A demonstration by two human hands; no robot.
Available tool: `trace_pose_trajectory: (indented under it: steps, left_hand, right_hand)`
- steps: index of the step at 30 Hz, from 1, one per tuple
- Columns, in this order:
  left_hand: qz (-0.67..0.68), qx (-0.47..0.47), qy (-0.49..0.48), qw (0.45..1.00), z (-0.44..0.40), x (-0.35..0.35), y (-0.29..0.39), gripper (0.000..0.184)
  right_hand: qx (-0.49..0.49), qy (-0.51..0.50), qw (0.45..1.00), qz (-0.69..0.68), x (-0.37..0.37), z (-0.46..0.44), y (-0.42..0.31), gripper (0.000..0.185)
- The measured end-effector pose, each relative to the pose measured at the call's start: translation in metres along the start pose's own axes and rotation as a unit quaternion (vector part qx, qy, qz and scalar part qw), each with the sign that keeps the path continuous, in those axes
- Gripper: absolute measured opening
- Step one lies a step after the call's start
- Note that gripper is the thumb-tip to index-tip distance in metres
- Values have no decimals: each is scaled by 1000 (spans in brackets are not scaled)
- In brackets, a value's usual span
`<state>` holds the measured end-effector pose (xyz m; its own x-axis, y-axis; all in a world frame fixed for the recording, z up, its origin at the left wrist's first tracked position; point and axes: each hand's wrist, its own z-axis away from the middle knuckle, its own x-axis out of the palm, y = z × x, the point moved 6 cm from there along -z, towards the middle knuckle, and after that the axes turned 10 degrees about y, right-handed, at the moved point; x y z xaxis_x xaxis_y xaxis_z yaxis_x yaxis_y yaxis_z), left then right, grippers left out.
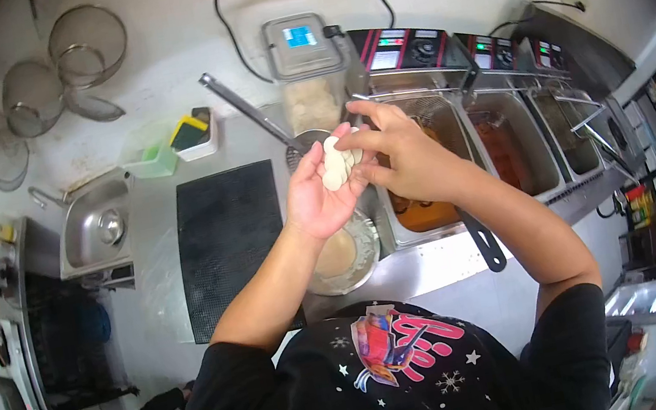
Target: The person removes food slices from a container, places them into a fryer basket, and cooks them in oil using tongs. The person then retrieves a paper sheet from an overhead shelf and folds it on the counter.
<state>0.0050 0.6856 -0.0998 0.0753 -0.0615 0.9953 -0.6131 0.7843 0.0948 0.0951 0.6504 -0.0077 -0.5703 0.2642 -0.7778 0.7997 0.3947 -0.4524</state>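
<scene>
Left hand (313, 207) of the person is turned palm up and a little cupped, not closed, and on it lies a small heap of white discs (334, 171). Right hand (397, 151) comes over from the other side, with its fingers bent above the discs and touching them or very near; from where I stand, I cannot tell if it pinches one.

Below the hands, partly hidden by the left wrist, is a bowl (369, 255) with pale batter (335, 257). Just beside it, on the left, a black mat (230, 238) lies on the counter (152, 233). Beyond the hands I see a skimmer (249, 110) with its long handle leaning upward, and next to it a lidded tub (305, 58) with pale pieces inside.

To the right are the fryers (540, 163), the nearest with orange-brown oil (422, 216). A black handle (483, 240) sticks out over its front edge.
</scene>
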Motion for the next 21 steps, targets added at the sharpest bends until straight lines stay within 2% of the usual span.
trace_pose_trajectory:
  steps: [3,9,14,17,21]
  left_hand:
    - [2,-20,6,1000,-12,5,-25,42]
    - [-16,-61,-20,998,-31,10,-65,39]
    - [-15,-48,-2,999,-39,18,-91,37]
    - [-37,-25,32,998,-45,13,-99,39]
    - [-53,5,28,998,-52,11,-107,38]
  right_hand:
    - [11,47,999,24,-11,21,9,34]
    - [77,49,996,2,-37,56,21,37]
    - [76,136,984,92,-49,76,19,42]
    - [95,149,974,139,-48,85,17,39]
    - [84,157,977,116,-42,96,30,39]
